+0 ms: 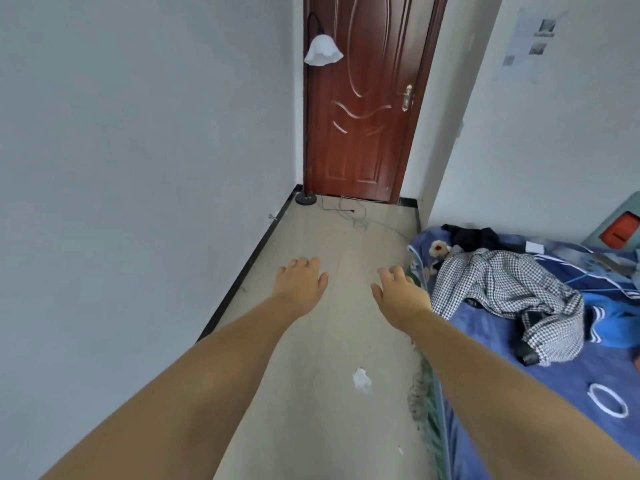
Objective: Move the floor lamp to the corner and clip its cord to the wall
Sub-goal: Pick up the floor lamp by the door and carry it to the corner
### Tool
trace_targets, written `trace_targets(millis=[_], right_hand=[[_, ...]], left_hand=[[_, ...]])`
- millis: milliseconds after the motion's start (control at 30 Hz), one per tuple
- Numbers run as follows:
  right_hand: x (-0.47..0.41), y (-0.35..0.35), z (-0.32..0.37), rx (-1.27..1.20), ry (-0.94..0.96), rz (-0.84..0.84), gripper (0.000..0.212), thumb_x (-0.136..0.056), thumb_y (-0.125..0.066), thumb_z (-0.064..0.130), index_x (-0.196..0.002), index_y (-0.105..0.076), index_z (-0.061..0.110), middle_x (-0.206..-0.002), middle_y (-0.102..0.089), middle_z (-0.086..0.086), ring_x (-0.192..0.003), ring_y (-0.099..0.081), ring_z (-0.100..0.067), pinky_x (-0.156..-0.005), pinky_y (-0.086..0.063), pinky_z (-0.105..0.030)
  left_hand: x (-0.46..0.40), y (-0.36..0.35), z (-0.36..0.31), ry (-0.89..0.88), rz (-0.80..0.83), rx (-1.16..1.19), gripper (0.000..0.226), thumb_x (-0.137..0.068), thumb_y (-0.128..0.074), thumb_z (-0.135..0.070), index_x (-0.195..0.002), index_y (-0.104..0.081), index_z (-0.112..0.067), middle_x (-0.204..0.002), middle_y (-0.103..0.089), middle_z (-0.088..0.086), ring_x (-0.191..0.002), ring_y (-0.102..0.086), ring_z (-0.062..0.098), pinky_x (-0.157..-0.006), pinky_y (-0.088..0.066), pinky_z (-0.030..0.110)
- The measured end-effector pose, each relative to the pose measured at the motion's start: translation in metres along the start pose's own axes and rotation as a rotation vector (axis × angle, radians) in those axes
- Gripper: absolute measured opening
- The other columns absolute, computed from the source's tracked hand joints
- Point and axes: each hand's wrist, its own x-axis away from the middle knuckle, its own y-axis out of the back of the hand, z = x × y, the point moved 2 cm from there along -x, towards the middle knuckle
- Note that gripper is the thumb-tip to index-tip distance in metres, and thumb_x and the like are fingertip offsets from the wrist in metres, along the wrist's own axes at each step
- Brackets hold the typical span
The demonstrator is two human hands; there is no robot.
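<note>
The floor lamp stands far ahead in the corner by the door, with a white bell-shaped shade (pixel 323 51), a thin dark curved pole and a round black base (pixel 305 198) on the floor. Its cord (pixel 349 211) lies in loose loops on the floor to the right of the base. My left hand (pixel 300 283) and my right hand (pixel 400 293) are stretched forward over the floor, palms down, fingers apart, holding nothing. Both are well short of the lamp.
A red-brown door (pixel 363 98) closes the end of the passage. White wall (pixel 138 168) with a black skirting runs along the left. A bed (pixel 554 362) with blue bedding and a checked garment (pixel 505 292) fills the right. A crumpled white scrap (pixel 362 380) lies on the floor.
</note>
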Motion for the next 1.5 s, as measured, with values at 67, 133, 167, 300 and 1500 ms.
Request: trace_targets(millis=[67,133,167,300,1500], right_hand=[[-0.043,0.009,-0.009,0.012,0.013,-0.016,0.043,-0.100,-0.028,0.036,-0.136,-0.034,0.013,-0.139,-0.038,-0.012,-0.116,-0.049,-0.033,-0.079,-0.051,-0.043],[-0.085,0.012,-0.015,0.007,0.018,-0.009,0.043,-0.100,-0.028,0.036,-0.137,-0.034,0.013,-0.140,-0.038,-0.012,-0.117,-0.049,-0.034,-0.080,-0.051,-0.043],[-0.105,0.011,-0.017,0.009,0.033,-0.009,0.044,-0.100,-0.028,0.036,-0.137,-0.033,0.013,-0.141,-0.038,-0.012,-0.117,-0.049,-0.035,-0.080,-0.051,-0.044],[-0.188,0.001,-0.029,0.031,0.077,0.003,0.045,-0.100,-0.027,0.037,-0.139,-0.032,0.014,-0.143,-0.037,-0.012,-0.118,-0.049,-0.034,-0.083,-0.050,-0.044],[-1.009,0.005,-0.219,0.006,0.084,0.002,0.034,-0.099,-0.030,0.030,-0.124,-0.044,0.010,-0.124,-0.045,-0.012,-0.099,-0.057,-0.033,-0.067,-0.042,-0.035]], left_hand=[[-0.042,0.003,0.008,0.028,-0.026,0.007,0.047,-0.099,-0.028,-0.036,-0.135,-0.040,-0.009,-0.134,-0.052,0.016,-0.121,-0.048,0.032,-0.097,-0.038,0.044],[-0.084,0.004,0.016,0.052,-0.027,0.018,0.046,-0.099,-0.028,-0.036,-0.134,-0.041,-0.009,-0.135,-0.052,0.015,-0.121,-0.047,0.032,-0.097,-0.038,0.044],[-0.104,0.003,0.020,0.059,-0.031,0.014,0.046,-0.099,-0.028,-0.037,-0.134,-0.041,-0.010,-0.135,-0.051,0.015,-0.122,-0.047,0.032,-0.096,-0.039,0.044],[-0.188,-0.004,0.031,0.082,-0.018,0.022,0.046,-0.099,-0.026,-0.037,-0.136,-0.038,-0.010,-0.135,-0.052,0.014,-0.121,-0.048,0.031,-0.096,-0.039,0.044],[-1.007,-0.019,0.050,0.141,-0.107,0.085,0.038,-0.098,-0.032,-0.035,-0.123,-0.048,-0.010,-0.118,-0.057,0.014,-0.108,-0.052,0.030,-0.087,-0.044,0.043]])
